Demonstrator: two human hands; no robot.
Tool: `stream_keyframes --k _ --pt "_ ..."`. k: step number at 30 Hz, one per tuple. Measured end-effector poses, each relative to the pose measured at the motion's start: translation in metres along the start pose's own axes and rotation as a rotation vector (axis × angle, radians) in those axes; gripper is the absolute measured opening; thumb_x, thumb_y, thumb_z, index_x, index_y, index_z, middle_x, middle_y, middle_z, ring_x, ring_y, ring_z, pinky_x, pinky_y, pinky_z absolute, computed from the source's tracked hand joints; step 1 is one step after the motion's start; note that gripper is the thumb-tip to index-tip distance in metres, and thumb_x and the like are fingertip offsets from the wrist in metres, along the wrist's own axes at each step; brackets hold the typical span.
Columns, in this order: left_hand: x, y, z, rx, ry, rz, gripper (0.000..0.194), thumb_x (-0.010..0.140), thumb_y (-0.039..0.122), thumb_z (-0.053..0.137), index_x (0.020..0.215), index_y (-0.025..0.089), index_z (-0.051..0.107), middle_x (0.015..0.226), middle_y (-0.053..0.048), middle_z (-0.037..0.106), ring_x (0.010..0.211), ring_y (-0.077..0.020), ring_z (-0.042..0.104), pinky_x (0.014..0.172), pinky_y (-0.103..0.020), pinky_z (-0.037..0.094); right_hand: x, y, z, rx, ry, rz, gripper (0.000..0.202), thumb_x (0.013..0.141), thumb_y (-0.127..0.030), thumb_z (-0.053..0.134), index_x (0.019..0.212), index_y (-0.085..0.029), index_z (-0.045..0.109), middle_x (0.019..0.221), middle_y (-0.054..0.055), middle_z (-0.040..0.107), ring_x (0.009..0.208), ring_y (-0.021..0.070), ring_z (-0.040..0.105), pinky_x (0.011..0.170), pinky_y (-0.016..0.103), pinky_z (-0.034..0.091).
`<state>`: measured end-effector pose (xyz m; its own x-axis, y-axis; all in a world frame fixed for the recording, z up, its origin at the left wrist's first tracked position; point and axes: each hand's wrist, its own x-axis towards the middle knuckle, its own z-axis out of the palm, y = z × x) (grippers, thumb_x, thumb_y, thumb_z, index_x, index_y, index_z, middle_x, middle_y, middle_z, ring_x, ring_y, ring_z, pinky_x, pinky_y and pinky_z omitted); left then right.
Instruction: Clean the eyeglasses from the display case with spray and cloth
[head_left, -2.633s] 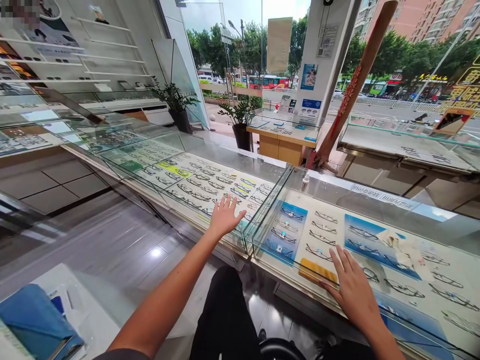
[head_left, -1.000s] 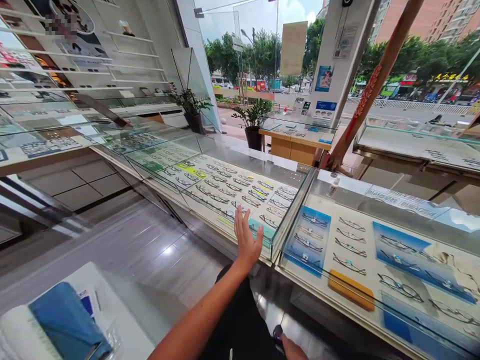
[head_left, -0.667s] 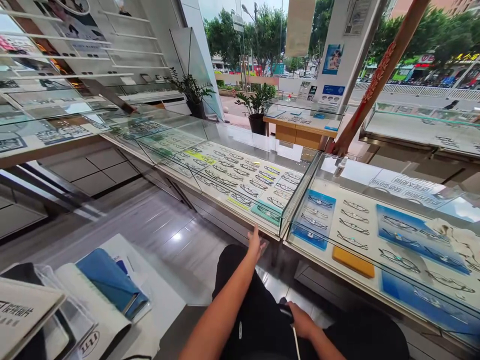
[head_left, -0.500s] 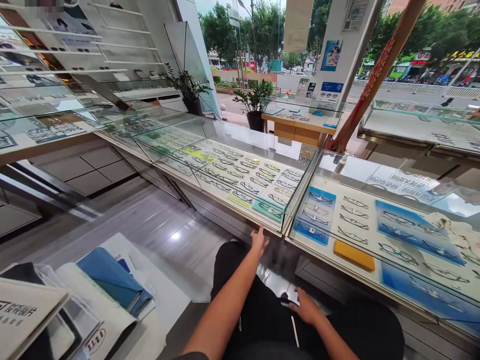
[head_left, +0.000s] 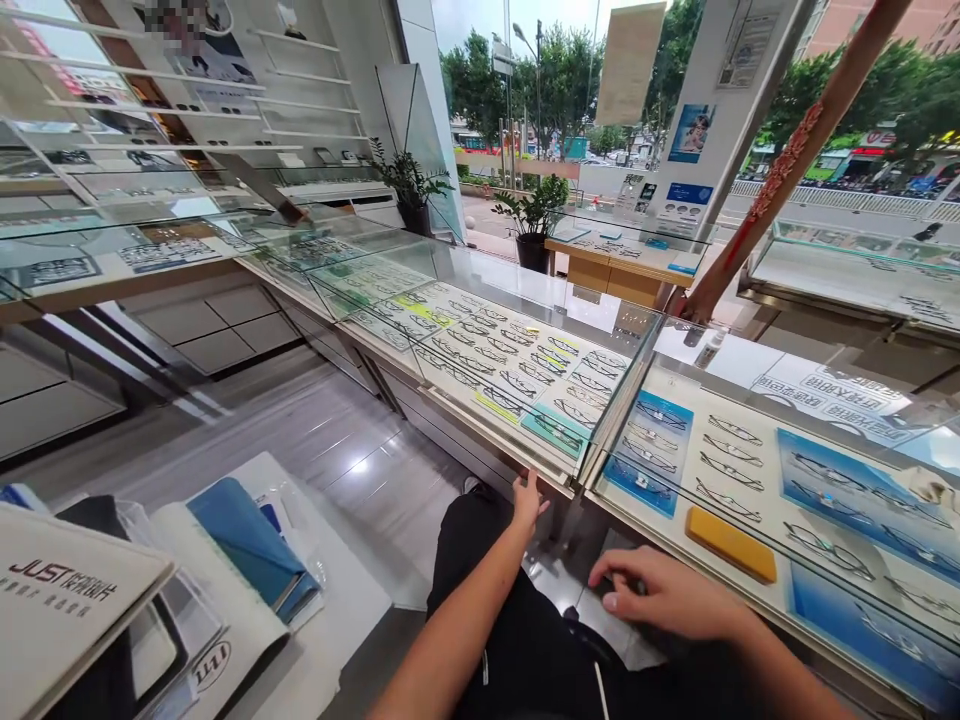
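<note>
My left hand [head_left: 530, 500] is at the front edge of a shallow display drawer [head_left: 491, 425], its fingers hooked on the lip near the right end. The drawer stands slightly out from the glass counter and carries rows of eyeglasses [head_left: 512, 384], some on yellow-green or teal cards. My right hand [head_left: 660, 590] hovers above my right leg, in front of the neighbouring case. Its fingers are loosely bent with the thumb apart, and I see nothing in them.
To the right, a glass case [head_left: 660, 520] holds eyeglasses on blue cards [head_left: 649, 450] and a yellow case [head_left: 731, 543]. At lower left, a white table [head_left: 360, 590] bears a blue pouch [head_left: 251, 545] and a JUST-printed box [head_left: 71, 600]. Potted plants [head_left: 532, 225] stand by the window.
The drawer's front edge has come out a little toward me with my left hand on it. My right hand has risen from low by my leg. The view has shifted slightly left.
</note>
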<state>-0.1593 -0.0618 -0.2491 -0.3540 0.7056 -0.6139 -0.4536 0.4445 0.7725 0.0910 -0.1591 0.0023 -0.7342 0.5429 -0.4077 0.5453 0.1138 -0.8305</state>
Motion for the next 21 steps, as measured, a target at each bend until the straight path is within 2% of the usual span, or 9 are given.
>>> stream_keyframes --k 4,10,12,13,14,16,17,19,21 --pt "-0.023 -0.003 -0.024 -0.027 0.026 -0.001 0.058 0.101 0.057 0.062 0.145 0.024 0.043 0.138 -0.016 0.065 0.111 -0.0232 0.074 0.082 -0.033 0.064 -0.011 -0.06 -0.084 -0.253 0.231 -0.107 0.045 0.102 -0.062 0.058 0.129 -0.028 0.069 0.082 0.0 0.063 0.074 0.0169 0.056 0.07 0.03 0.043" --pt "-0.092 -0.004 -0.064 0.009 0.189 0.056 0.041 0.104 0.041 0.053 0.139 0.02 0.051 0.138 -0.021 0.065 0.126 -0.0325 0.07 0.107 -0.052 0.059 0.041 -0.035 -0.176 -0.435 0.585 -0.088 0.049 0.097 -0.065 0.058 0.116 -0.021 0.069 0.07 -0.001 0.061 0.067 0.0197 0.06 0.066 0.033 0.042" --pt "-0.131 0.005 -0.075 0.038 0.3 0.18 0.045 0.1 0.034 0.057 0.143 0.025 0.05 0.151 -0.016 0.057 0.147 -0.0303 0.055 0.123 -0.049 0.046 0.057 -0.017 -0.191 -0.427 0.663 -0.099 0.045 0.095 -0.063 0.059 0.109 -0.021 0.07 0.065 -0.002 0.06 0.063 0.0197 0.059 0.064 0.033 0.041" --pt "-0.152 0.014 -0.081 0.059 0.326 0.323 0.046 0.097 0.034 0.061 0.143 0.031 0.051 0.155 -0.01 0.055 0.152 -0.0263 0.049 0.129 -0.044 0.04 0.063 -0.01 -0.196 -0.422 0.701 -0.109 0.044 0.095 -0.062 0.059 0.107 -0.021 0.07 0.063 -0.002 0.06 0.061 0.0196 0.059 0.064 0.033 0.041" --pt "-0.171 0.026 -0.085 0.14 0.308 0.606 0.047 0.097 0.039 0.062 0.142 0.03 0.055 0.153 -0.011 0.057 0.15 -0.0287 0.05 0.13 -0.047 0.038 0.068 -0.003 -0.2 -0.414 0.736 -0.121 0.042 0.094 -0.06 0.059 0.105 -0.021 0.071 0.063 -0.002 0.06 0.061 0.0195 0.059 0.065 0.033 0.041" --pt "-0.201 0.063 -0.089 0.312 0.145 1.023 0.038 0.097 0.05 0.06 0.127 0.028 0.068 0.133 -0.013 0.068 0.136 -0.0346 0.06 0.124 -0.058 0.045 0.073 0.009 -0.205 -0.404 0.797 -0.133 0.039 0.094 -0.056 0.06 0.104 -0.021 0.072 0.063 -0.002 0.062 0.063 0.0197 0.059 0.069 0.034 0.043" --pt "-0.208 0.086 -0.088 0.454 -0.013 1.086 0.034 0.097 0.051 0.06 0.118 0.029 0.073 0.124 -0.012 0.071 0.128 -0.0351 0.065 0.12 -0.059 0.049 0.074 0.014 -0.206 -0.404 0.825 -0.137 0.037 0.093 -0.054 0.06 0.103 -0.021 0.072 0.064 -0.001 0.063 0.064 0.0199 0.06 0.07 0.034 0.043" --pt "-0.202 0.133 -0.078 0.706 -0.265 1.033 0.027 0.097 0.048 0.061 0.111 0.033 0.079 0.115 -0.01 0.075 0.118 -0.0329 0.07 0.117 -0.055 0.052 0.074 0.022 -0.209 -0.416 0.885 -0.141 0.035 0.092 -0.052 0.061 0.102 -0.021 0.073 0.065 0.0 0.064 0.067 0.0204 0.06 0.072 0.034 0.043" --pt "-0.172 0.17 -0.059 0.932 -0.437 0.921 0.023 0.095 0.045 0.064 0.102 0.033 0.082 0.107 -0.008 0.076 0.113 -0.0324 0.072 0.119 -0.054 0.048 0.073 0.029 -0.21 -0.434 0.933 -0.149 0.032 0.092 -0.05 0.061 0.1 -0.021 0.073 0.067 0.0 0.065 0.067 0.0201 0.06 0.071 0.034 0.042"
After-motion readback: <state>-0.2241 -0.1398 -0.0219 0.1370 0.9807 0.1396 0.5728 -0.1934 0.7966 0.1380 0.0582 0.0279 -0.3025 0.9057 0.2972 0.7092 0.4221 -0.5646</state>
